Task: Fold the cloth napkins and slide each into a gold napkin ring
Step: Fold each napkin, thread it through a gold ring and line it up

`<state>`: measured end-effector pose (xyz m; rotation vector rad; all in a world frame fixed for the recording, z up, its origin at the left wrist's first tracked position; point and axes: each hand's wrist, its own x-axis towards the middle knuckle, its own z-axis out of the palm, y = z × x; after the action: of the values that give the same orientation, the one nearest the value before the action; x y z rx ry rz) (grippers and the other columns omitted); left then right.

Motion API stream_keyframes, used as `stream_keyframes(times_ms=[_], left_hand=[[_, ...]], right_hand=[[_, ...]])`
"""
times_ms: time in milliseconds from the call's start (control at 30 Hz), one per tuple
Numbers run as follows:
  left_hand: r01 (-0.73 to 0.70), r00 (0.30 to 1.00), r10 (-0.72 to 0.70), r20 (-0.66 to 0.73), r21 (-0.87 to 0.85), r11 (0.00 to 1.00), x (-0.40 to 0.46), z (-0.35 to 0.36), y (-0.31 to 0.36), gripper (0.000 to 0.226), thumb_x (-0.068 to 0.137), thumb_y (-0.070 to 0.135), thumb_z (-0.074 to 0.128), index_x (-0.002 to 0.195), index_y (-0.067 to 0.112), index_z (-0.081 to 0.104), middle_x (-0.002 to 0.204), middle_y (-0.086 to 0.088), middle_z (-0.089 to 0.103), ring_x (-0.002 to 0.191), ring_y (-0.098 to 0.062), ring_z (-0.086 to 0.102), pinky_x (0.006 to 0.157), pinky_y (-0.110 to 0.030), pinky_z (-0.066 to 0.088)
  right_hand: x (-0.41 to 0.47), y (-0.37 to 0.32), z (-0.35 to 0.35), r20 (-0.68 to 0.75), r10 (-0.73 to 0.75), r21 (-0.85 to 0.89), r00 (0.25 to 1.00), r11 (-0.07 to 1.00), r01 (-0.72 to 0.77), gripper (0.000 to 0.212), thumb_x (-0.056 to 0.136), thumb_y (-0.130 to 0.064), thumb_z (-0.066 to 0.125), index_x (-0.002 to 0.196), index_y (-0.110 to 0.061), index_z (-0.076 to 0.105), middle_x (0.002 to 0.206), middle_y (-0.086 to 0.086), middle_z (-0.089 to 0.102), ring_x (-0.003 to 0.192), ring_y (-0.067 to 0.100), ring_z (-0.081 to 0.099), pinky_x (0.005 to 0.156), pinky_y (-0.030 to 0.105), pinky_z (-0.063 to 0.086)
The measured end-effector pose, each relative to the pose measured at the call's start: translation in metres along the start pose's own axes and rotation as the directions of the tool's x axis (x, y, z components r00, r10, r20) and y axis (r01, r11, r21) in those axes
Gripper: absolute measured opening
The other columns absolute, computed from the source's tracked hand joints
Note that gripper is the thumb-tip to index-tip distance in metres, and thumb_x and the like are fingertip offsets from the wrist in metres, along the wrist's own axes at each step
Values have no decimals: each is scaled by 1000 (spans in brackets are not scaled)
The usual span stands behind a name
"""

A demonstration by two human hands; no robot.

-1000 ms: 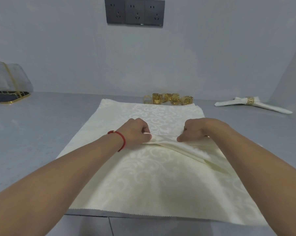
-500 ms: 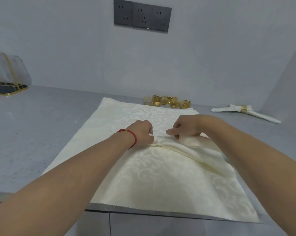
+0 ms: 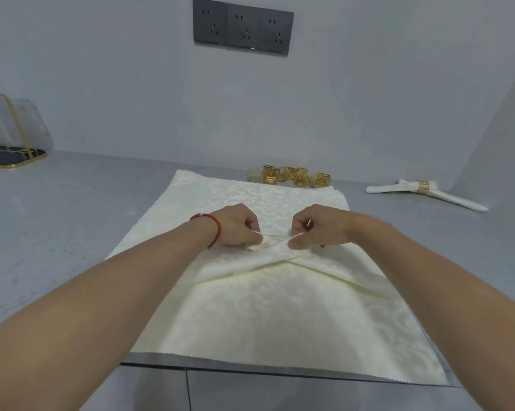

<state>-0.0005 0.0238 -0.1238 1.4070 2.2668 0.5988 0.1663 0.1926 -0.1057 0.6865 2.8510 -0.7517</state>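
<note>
Both forearms reached forward over the counter (image 3: 72, 232), wrists nearly level, and the hands met close together near the middle of the napkin (image 3: 280, 315). The left hand (image 3: 238, 225), with a red cord (image 3: 216, 229) on its wrist, had its fingers curled and pinched a gathered bit of cloth. The right hand (image 3: 318, 225) was curled the same way, thumb and fingers pinching the cloth just beside the left. Between them the fabric rose in a small peak, and two creases ran from it down toward the near corners.

One cream napkin lay spread flat on the counter, its near edge just over the front edge. Behind its far edge sat a cluster of gold rings (image 3: 290, 177), about five; the exact count was hard to make out. One finished napkin (image 3: 446, 195), rolled and already in a ring (image 3: 422, 186), lay well apart at the far right. Three dark sockets (image 3: 242, 26) sat on the wall. A clear bag (image 3: 13, 134) with gold trim stood at the far left.
</note>
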Motion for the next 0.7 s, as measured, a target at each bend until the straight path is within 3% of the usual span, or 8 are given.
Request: stream_keyframes(times_ms=[133, 267, 367, 467, 600, 667, 700], left_hand=[[6, 999, -2, 39, -105, 994, 1, -4, -5, 13, 85, 32, 73, 89, 19, 76, 81, 5, 70, 67, -8, 60, 71, -22, 51], [10, 998, -3, 61, -125, 992, 3, -5, -5, 12, 84, 32, 74, 87, 21, 77, 81, 3, 72, 69, -11, 61, 76, -25, 53], [42, 995, -30, 100, -111, 993, 2, -10, -1, 20, 84, 40, 74, 89, 21, 77, 82, 4, 71, 72, -13, 62, 79, -27, 54], [63, 985, -70, 155, 46, 997, -1, -10, 10, 45, 78, 64, 71, 99, 25, 72, 94, 4, 68, 77, -15, 63, 75, -28, 52], [-9, 993, -30, 114, 324, 946, -2, -2, 22, 46, 85, 54, 70, 118, 22, 64, 116, 1, 60, 100, -20, 61, 59, -21, 42], [13, 991, -52, 122, 298, 954, 0, -5, 21, 45, 87, 50, 69, 117, 17, 65, 115, -5, 63, 99, -22, 62, 60, -21, 44], [17, 988, -57, 143, 262, 965, 1, -7, 19, 44, 86, 49, 70, 114, 15, 67, 109, -7, 67, 92, -22, 64, 65, -24, 45]], right_hand=[[2, 4, 13, -82, -46, 66, 996, 997, 52, 27, 77, -47, 84, 81, -26, 67, 80, -5, 66, 60, 7, 56, 67, 31, 50], [9, 9, 22, -135, -107, 79, 985, 990, 118, 32, 71, -55, 83, 81, -29, 67, 97, 2, 72, 82, 20, 64, 82, 43, 56], [15, 11, 25, -154, -115, 87, 981, 988, 129, 28, 75, -46, 87, 80, -25, 68, 92, -8, 71, 81, 12, 63, 82, 37, 53], [17, 9, 29, -175, -121, 75, 977, 988, 136, 28, 75, -43, 88, 83, -25, 69, 95, -8, 71, 84, 12, 64, 84, 37, 55], [2, 5, 22, -348, -227, 59, 910, 963, 263, 11, 92, -40, 71, 94, -30, 70, 99, -12, 71, 95, 10, 66, 85, 36, 54], [-10, 3, 24, -391, -316, -93, 864, 948, 305, 18, 100, -42, 59, 111, -31, 68, 113, -13, 68, 108, 10, 62, 92, 36, 49], [-15, 0, 29, -329, -348, -238, 878, 930, 280, 31, 99, -48, 57, 126, -32, 62, 126, -11, 64, 118, 13, 58, 100, 39, 47]])
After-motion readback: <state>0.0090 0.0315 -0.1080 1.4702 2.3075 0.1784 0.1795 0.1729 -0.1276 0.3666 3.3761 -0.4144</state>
